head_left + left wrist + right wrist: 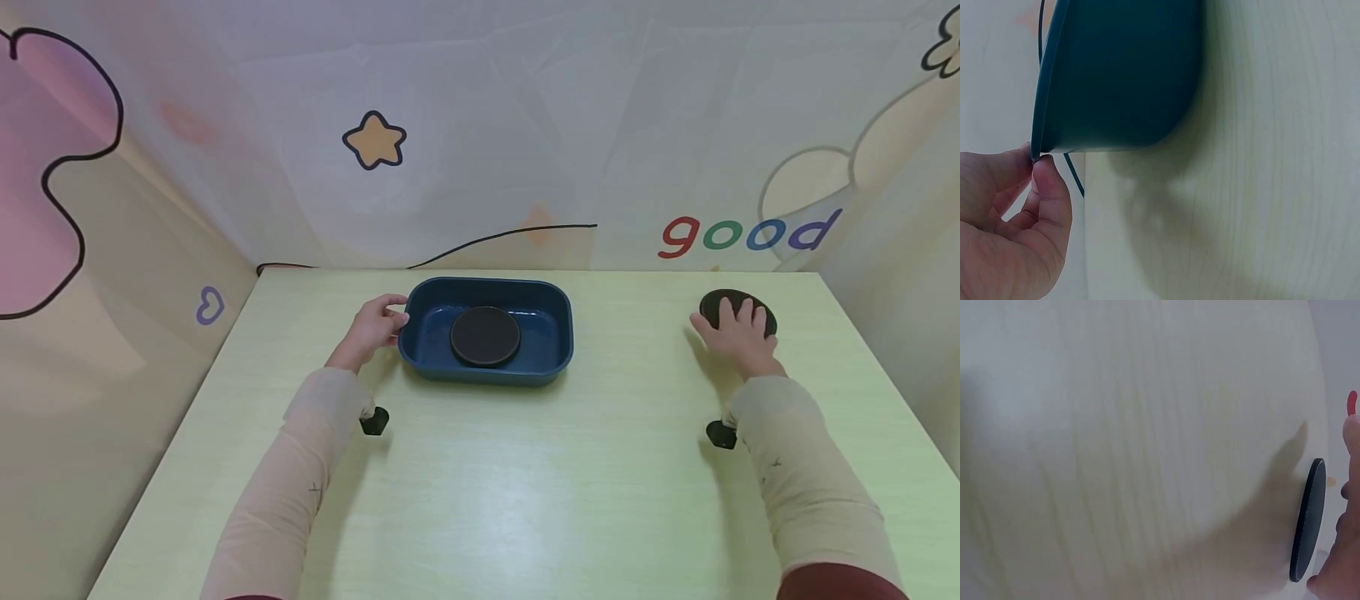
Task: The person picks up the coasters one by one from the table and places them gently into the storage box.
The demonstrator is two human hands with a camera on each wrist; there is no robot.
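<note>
- The left hand point(371, 329) pinches the left-end rim of a glossy dark blue, rounded-rectangular tray point(491, 377) between thumb and fingers.
- The tray is near the far edge of a pale wood-grained table point(517, 500).
- A flat, round black disc point(485, 337) lies inside the tray.
- The right hand point(742, 337) is spread above a second round black disc point(1309, 522) at the table's far right; whether they touch, I cannot tell.
</note>
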